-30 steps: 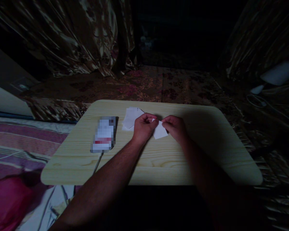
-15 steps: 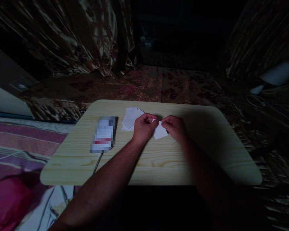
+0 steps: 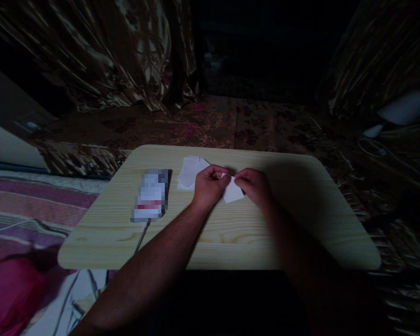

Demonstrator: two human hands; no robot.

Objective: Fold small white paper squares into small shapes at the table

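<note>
A small white piece of paper [image 3: 233,191] is pinched at its far edge between my two hands, above the middle of the wooden table [image 3: 238,238]. My left hand [image 3: 210,185] grips its left corner with thumb and fingers closed. On the other corner, my right hand [image 3: 255,184] holds it the same way, thumb on top. Just left of my left hand lies a loose stack of white paper pieces [image 3: 192,171], partly covered by that hand. The fingertips under the held paper are hidden.
A pixelated phone-like object [image 3: 150,193] with a cable [image 3: 142,238] lies on the table's left side. Left of the table is a striped bedspread [image 3: 38,200] with a pink cloth [image 3: 14,294]. Behind hang patterned curtains [image 3: 136,51]. A white lamp [image 3: 404,108] stands at far right.
</note>
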